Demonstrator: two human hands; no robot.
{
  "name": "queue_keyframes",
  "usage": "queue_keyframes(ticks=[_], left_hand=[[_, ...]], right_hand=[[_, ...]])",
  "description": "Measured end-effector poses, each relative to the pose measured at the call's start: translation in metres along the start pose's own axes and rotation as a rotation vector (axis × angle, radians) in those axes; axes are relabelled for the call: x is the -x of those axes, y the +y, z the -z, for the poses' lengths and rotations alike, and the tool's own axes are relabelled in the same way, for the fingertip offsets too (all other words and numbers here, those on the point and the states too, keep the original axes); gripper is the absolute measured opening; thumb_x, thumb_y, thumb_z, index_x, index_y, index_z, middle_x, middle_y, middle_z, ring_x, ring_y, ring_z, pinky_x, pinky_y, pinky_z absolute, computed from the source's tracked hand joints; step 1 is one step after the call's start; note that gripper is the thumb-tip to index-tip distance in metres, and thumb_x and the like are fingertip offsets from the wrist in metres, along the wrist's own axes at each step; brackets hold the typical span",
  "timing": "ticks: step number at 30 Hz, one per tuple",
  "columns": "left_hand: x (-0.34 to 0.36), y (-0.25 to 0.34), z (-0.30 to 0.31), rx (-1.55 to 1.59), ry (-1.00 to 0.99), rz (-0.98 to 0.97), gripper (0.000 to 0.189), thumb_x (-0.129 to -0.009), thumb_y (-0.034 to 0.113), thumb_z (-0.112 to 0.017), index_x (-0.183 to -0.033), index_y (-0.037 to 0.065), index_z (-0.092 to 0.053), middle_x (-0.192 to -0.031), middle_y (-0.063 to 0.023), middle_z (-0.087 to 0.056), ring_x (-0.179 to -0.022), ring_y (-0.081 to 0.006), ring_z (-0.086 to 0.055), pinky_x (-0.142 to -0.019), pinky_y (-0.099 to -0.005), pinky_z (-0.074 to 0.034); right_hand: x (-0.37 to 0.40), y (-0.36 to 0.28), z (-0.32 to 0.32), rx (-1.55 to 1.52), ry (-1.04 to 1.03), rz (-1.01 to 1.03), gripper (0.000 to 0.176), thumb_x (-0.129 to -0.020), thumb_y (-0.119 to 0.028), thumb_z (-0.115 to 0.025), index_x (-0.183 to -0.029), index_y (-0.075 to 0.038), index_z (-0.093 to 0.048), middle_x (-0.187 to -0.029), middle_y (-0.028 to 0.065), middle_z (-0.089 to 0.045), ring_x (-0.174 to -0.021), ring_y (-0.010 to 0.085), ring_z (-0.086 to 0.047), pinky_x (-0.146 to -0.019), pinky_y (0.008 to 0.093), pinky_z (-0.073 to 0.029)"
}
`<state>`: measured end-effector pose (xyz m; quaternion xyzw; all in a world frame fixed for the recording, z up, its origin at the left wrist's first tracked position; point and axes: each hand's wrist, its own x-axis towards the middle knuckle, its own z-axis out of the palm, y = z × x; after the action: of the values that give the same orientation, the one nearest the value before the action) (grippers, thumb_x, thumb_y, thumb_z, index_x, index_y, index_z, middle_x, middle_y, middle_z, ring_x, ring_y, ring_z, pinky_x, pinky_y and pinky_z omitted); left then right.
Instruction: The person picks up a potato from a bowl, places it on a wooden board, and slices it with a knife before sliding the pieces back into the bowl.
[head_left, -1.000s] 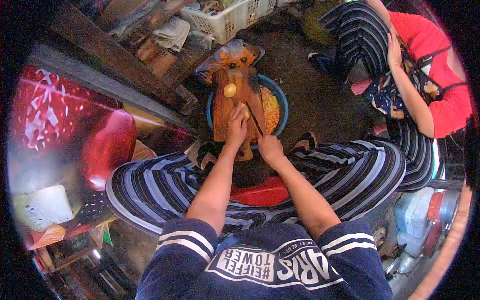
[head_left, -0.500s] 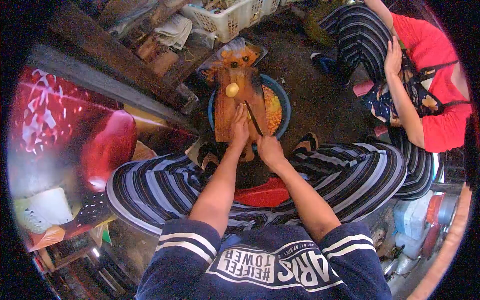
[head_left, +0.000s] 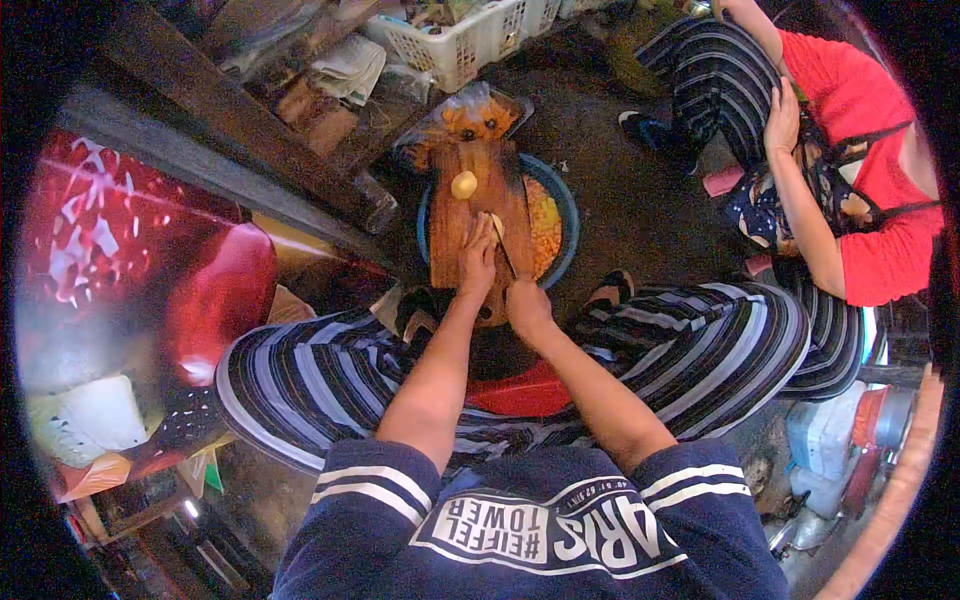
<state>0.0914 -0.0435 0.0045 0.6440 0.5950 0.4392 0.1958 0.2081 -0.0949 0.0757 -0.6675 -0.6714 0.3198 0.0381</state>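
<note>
A wooden cutting board (head_left: 456,232) lies across a blue basin (head_left: 570,215) that holds small orange-yellow pieces (head_left: 545,232). My right hand (head_left: 527,308) is wrapped round the handle of a knife (head_left: 508,258), its blade pointing up the board. Beside the blade, my left hand (head_left: 478,260) presses a pale yellow piece (head_left: 497,226) against the board, fingers together. Farther up the board sits a whole pale yellow, round item (head_left: 464,185). Beyond the board's far end is a clear tray or bag of orange pieces (head_left: 485,118).
A white plastic basket (head_left: 455,55) stands at the top, with folded cloth or paper (head_left: 350,68) left of it. At right sits another person in a red top (head_left: 870,250). Wooden beams (head_left: 240,110) run along the upper left; a red glossy surface (head_left: 215,290) is at left.
The knife and my right hand have shifted left, closer to my left hand. The pale piece at my left fingertips shows more clearly. The other person's upper hand has moved slightly.
</note>
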Motion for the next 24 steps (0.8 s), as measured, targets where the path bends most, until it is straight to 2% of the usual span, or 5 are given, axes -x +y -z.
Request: queue_keyframes(ticks=[2,11,17,19,24], left_hand=[[-0.004,0.0,0.001,0.013,0.008,-0.002,0.042,-0.08,0.0,-0.045,-0.122,0.004,-0.044,-0.131,-0.0126,-0.037,-0.123,-0.0256,-0.032,-0.102,-0.0392,-0.022],[0.002,0.002,0.009,0.073,-0.007,0.036,0.044,-0.077,0.0,-0.047,-0.121,0.004,-0.045,-0.131,-0.0143,-0.036,-0.121,-0.03,-0.033,-0.101,-0.034,-0.026],[0.004,-0.004,0.007,-0.123,0.024,-0.06,0.041,-0.076,-0.002,-0.043,-0.116,0.002,-0.049,-0.127,-0.0145,-0.041,-0.12,-0.0288,-0.036,-0.102,-0.0411,-0.023],[0.003,-0.006,0.006,-0.116,0.043,-0.067,0.04,-0.075,-0.002,-0.042,-0.113,0.003,-0.053,-0.126,-0.0145,-0.043,-0.121,-0.0268,-0.036,-0.103,-0.0442,-0.018],[0.004,-0.008,0.002,-0.189,0.041,-0.003,0.04,-0.073,-0.001,-0.043,-0.111,0.005,-0.055,-0.124,-0.0136,-0.045,-0.121,-0.0243,-0.036,-0.102,-0.0426,-0.016]], right_hand=[[-0.001,0.005,-0.003,0.024,0.003,0.099,0.022,-0.081,-0.012,-0.042,-0.078,0.006,-0.055,-0.076,0.0272,-0.058,-0.074,0.0413,-0.058,-0.065,0.047,-0.047],[0.001,0.003,0.008,0.01,0.072,0.115,0.03,-0.084,-0.019,-0.041,-0.078,0.006,-0.055,-0.072,0.0259,-0.058,-0.07,0.0411,-0.058,-0.063,0.0467,-0.048],[0.007,-0.012,0.025,-0.05,0.113,0.095,0.03,-0.085,-0.02,-0.041,-0.076,0.005,-0.055,-0.073,0.0258,-0.058,-0.07,0.0409,-0.058,-0.063,0.0465,-0.048],[0.009,-0.013,0.023,-0.015,0.116,0.096,0.03,-0.085,-0.02,-0.041,-0.076,0.006,-0.056,-0.072,0.0259,-0.058,-0.07,0.0411,-0.058,-0.063,0.0464,-0.048],[0.005,-0.01,0.023,0.023,0.081,0.143,0.03,-0.084,-0.019,-0.042,-0.075,0.005,-0.057,-0.072,0.026,-0.058,-0.069,0.0416,-0.058,-0.063,0.0462,-0.049]])
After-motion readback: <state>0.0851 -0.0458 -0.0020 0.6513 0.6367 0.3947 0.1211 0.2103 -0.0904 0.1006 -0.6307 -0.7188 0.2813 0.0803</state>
